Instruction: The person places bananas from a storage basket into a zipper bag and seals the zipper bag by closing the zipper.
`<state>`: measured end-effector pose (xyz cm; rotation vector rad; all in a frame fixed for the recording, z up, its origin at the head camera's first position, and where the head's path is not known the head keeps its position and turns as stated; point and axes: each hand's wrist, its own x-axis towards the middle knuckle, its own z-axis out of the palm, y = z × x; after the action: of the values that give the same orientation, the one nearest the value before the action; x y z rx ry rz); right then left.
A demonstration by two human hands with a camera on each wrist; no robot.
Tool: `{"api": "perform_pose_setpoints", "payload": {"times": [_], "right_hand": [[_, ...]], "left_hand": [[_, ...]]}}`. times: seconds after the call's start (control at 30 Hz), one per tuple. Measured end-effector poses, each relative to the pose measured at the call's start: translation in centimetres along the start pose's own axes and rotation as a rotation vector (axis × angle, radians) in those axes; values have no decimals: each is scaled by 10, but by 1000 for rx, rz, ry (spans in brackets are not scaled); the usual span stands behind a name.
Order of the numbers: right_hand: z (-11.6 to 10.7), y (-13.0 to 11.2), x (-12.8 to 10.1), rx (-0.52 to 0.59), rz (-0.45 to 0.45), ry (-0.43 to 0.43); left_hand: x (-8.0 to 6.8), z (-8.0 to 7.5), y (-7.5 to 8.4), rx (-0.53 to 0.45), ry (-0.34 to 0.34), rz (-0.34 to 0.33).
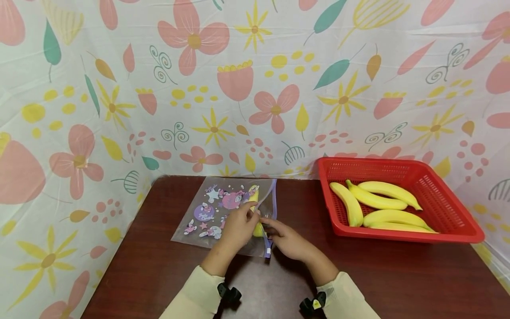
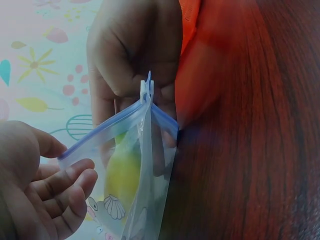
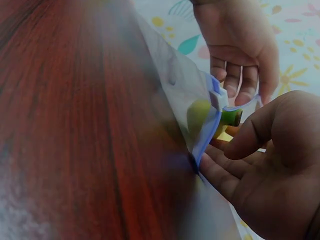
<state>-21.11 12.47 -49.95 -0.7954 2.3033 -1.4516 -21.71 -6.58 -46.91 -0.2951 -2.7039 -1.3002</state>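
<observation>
Fingers of both hands meet at the blue zip edge of a clear printed bag that lies flat on the dark wooden desk. On the left hand the fingers are curled, with the fingertips against the near end of the zip strip; the head view shows this hand lying over the bag's mouth end. On the right hand the thumb and fingers pinch the zip strip close to its white slider, and the left wrist view shows that hand right behind the slider, gripping the strip there. Inside the bag lies a yellow banana, seen through the plastic; its greenish stem end sits at the bag's mouth, just between the two hands. The strip's two blue halves stand slightly apart at that spot. The bag's face carries pink and purple cartoon figures and stars. It lies at the back middle of the desk, a little left of centre, with its zip edge toward the right. Well apart to the right stands a red plastic basket with mesh walls, and it holds four loose yellow bananas lying side by side. A flowered cloth in pink, yellow and green hangs behind and beside the desk. Cream sleeves cover both forearms, and a small black camera mount sits at each wrist.
</observation>
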Motion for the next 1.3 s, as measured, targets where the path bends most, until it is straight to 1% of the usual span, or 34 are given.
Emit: {"api": "perform_pose_setpoints", "payload": {"times": [0.1, 0.23, 0.33, 0.4, 0.53, 0.73, 1.07, 1.3], "right_hand": [[1, 0, 0, -34, 12, -3], [3, -1, -1, -105, 10, 19], [4, -1, -2, -168, -17, 45], [4, -1, -2, -190, -40, 56], [5, -1, -2, -188, -52, 59], [7, -1, 0, -169, 4, 41], [8, -3, -2, -212, -7, 30], [8, -3, -2, -195, 16, 44]], "left_hand": [[-1, -1, 1, -5, 1, 9], [-1, -1, 1, -6, 9, 16], [-1, -1, 0, -4, 17, 17], [-1, 0, 0, -6, 18, 15], [-1, -1, 0, -12, 9, 3], [0, -1, -1, -24, 9, -6], [0, -2, 1, -36, 20, -11], [-1, -3, 1, -38, 24, -17]]}}
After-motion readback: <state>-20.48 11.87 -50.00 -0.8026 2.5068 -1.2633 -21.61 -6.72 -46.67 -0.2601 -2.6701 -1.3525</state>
